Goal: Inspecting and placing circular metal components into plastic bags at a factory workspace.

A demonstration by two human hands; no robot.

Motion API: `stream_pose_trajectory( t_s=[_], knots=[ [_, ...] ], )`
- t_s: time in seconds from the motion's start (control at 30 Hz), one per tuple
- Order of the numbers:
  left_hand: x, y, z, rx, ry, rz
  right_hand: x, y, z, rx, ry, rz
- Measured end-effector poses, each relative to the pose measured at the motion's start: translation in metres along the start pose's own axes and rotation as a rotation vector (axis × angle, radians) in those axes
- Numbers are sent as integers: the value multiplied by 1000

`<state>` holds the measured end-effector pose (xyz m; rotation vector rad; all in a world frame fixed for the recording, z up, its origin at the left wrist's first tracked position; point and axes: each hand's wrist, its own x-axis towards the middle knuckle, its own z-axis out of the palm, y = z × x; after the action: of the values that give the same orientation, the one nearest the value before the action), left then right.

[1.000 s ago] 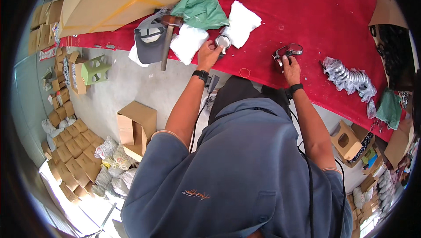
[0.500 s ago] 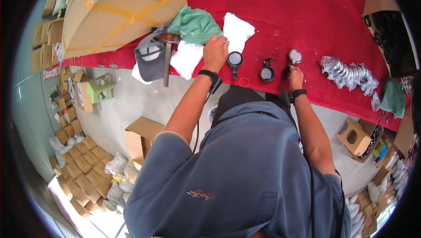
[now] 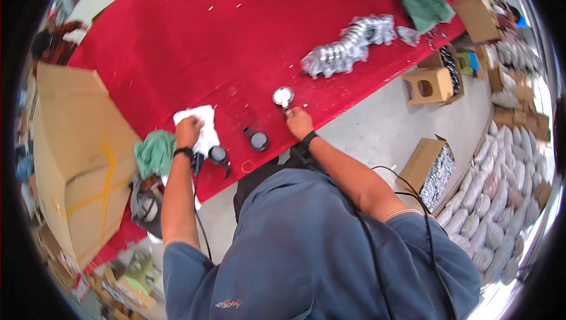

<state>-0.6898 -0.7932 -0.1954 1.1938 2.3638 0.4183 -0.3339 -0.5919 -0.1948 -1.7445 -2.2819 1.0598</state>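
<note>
The right hand [image 3: 300, 123] has its grip on the stem of a shiny round thing [image 3: 283, 96]. The left hand [image 3: 188, 132] is on a white bundle [image 3: 207, 133]; I cannot tell how tight its grip is. Two black round things [image 3: 258, 140] lie on the red table [image 3: 236, 54], between the hands.

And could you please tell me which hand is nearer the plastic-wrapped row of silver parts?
Right: the right hand is below the left end of the plastic-wrapped row in view; the left hand is farther off, at the white bundle.
</note>
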Motion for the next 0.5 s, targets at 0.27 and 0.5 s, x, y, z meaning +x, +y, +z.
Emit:
stream_pose_trajectory(
  t_s=[0.27, 0.5],
  knots=[
    [-16, 15, 3, -1000, 364, -445, -2, 1, -5, 81, 31, 64],
    [-2, 65, -61, -18, 475, -105, 24, 32, 13, -54, 11, -103]
  ],
)
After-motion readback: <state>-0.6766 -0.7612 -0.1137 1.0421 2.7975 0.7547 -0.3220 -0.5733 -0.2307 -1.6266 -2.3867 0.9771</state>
